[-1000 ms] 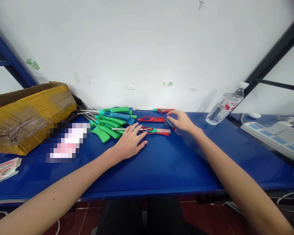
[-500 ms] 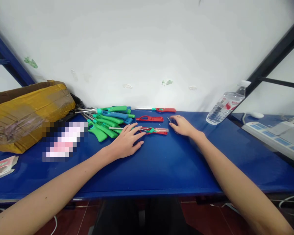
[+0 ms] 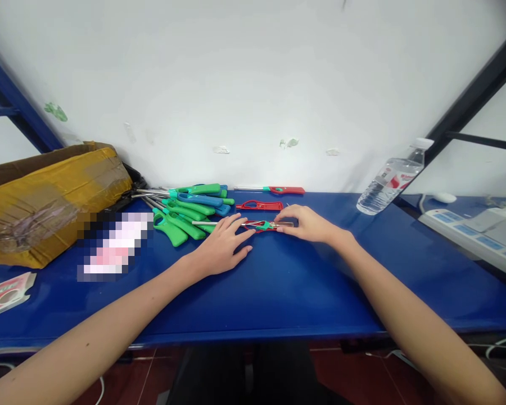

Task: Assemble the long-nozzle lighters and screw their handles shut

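Note:
A stick lighter [image 3: 263,225] lies with its red casing opened, showing green and clear inner parts and wires, its metal tube [image 3: 206,224] pointing left. My left hand [image 3: 224,247] rests over the tube and the casing's left end, fingers stretched and spread. At the clear right end of the lighter, my right hand [image 3: 310,224] has its thumb and fingers closed around it. Just behind lies a loose red casing half [image 3: 265,206]. Farther back, against the wall, is a whole red stick lighter [image 3: 287,190].
Several green and blue stick lighters [image 3: 189,211] are heaped left of my hands. A taped cardboard box [image 3: 54,208] stands at the far left, near a printed card [image 3: 4,295]. To the right, a water bottle [image 3: 385,183] leans beside a power strip [image 3: 468,236].
My right hand has moved left from beside the opened lighter onto its clear end. A thin metal piece showed at its fingertips before. My left hand stays on the lighter.

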A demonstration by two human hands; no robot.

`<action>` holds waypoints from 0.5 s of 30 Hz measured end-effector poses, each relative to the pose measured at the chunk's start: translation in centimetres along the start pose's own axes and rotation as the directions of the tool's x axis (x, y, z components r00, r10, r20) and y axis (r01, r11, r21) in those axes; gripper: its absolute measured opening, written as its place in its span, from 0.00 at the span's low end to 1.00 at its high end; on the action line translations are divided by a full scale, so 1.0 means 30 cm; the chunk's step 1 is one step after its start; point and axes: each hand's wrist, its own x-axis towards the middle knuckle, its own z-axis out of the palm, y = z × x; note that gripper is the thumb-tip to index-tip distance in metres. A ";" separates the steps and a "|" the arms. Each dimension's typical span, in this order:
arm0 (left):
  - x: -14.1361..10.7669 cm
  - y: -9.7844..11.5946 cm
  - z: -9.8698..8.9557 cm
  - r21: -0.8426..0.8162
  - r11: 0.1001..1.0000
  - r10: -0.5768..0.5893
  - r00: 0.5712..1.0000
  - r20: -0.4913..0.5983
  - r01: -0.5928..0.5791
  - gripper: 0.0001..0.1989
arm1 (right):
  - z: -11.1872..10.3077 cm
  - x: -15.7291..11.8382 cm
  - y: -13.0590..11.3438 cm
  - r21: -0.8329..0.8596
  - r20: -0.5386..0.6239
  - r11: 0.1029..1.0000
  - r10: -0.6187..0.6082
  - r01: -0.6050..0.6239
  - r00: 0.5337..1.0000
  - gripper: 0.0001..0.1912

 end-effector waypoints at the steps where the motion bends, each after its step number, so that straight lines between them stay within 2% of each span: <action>1: 0.000 0.000 0.001 -0.003 1.000 0.002 1.000 -0.003 -0.002 0.22 | 0.003 0.001 -0.007 -0.003 0.010 1.000 -0.005 0.005 1.000 0.13; 6: 0.002 -0.001 -0.001 -0.018 1.000 -0.003 0.999 -0.040 0.003 0.27 | 0.016 0.004 -0.005 -0.023 0.014 1.000 0.002 -0.001 1.000 0.10; 15: 0.008 -0.049 -0.008 0.065 0.993 -0.088 0.986 -0.141 0.098 0.18 | 0.013 0.006 -0.031 -0.017 -0.034 0.999 0.040 -0.040 0.999 0.11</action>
